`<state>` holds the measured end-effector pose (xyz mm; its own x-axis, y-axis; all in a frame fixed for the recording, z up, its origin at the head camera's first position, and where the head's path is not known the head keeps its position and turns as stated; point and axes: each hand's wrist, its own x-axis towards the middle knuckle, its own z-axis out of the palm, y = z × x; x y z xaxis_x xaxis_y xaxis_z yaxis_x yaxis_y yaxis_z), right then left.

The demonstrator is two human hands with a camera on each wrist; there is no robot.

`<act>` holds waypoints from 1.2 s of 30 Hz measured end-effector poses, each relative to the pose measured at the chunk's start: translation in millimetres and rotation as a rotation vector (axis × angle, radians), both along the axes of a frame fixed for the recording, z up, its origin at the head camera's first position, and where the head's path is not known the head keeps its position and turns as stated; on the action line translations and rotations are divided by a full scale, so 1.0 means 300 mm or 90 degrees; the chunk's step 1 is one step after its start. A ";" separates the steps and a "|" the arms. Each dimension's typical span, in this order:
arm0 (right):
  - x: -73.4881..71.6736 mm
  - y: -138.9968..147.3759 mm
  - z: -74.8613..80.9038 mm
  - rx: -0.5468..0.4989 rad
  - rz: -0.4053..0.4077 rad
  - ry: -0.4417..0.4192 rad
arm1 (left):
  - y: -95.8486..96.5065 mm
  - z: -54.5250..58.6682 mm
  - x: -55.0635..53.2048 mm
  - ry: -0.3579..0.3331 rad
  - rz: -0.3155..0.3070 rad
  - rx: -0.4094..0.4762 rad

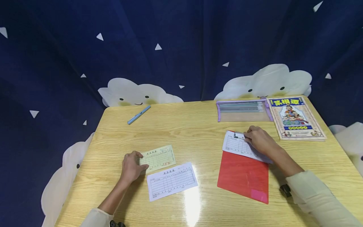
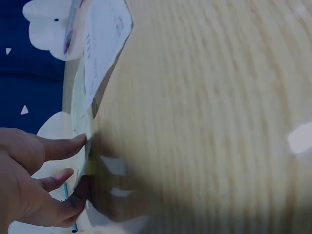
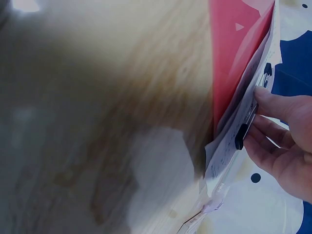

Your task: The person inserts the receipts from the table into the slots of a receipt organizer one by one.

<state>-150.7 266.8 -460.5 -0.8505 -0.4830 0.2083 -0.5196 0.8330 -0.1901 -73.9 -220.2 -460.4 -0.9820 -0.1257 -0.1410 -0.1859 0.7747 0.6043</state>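
Note:
In the head view, my left hand (image 1: 131,165) rests on the left end of a pale yellow form slip (image 1: 158,157), thumb and index finger spread apart on it. A white form slip (image 1: 172,182) lies just below, overlapping or touching the yellow one's edge. My right hand (image 1: 261,140) pinches the metal clip (image 1: 239,135) at the top of a red clipboard (image 1: 244,175). White forms (image 1: 236,146) lie under that clip. The right wrist view shows my thumb and fingers around the clip (image 3: 241,136), its black ends showing on both sides.
A blue pen (image 1: 139,115) lies at the back left. At the back right are a clear purple-edged zip pouch (image 1: 244,116) with long thin things inside and an illustrated book (image 1: 296,119). A dark blue curtain (image 1: 181,47) hangs behind the wooden table (image 1: 181,132).

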 end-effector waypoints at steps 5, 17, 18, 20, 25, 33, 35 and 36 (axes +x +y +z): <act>0.001 0.004 0.000 0.011 -0.007 -0.001 | 0.006 -0.015 0.005 0.062 -0.004 0.021; -0.001 -0.004 0.009 0.020 -0.010 -0.012 | -0.014 0.008 -0.032 0.045 0.043 0.118; -0.001 -0.004 0.011 0.022 -0.011 -0.013 | -0.014 0.011 -0.035 0.046 0.046 0.125; -0.001 -0.004 0.012 0.027 -0.014 -0.017 | -0.013 0.019 -0.043 0.039 0.052 0.146; -0.001 -0.005 0.016 0.033 -0.014 -0.017 | -0.003 0.051 -0.068 0.028 0.057 0.171; -0.006 -0.004 0.007 0.032 -0.003 0.004 | 0.056 0.096 -0.119 0.032 0.050 0.210; -0.007 -0.004 0.005 0.028 -0.003 0.004 | 0.085 0.104 -0.132 0.036 0.044 0.222; -0.007 -0.004 0.004 0.027 -0.004 0.004 | 0.101 0.107 -0.138 0.039 0.042 0.230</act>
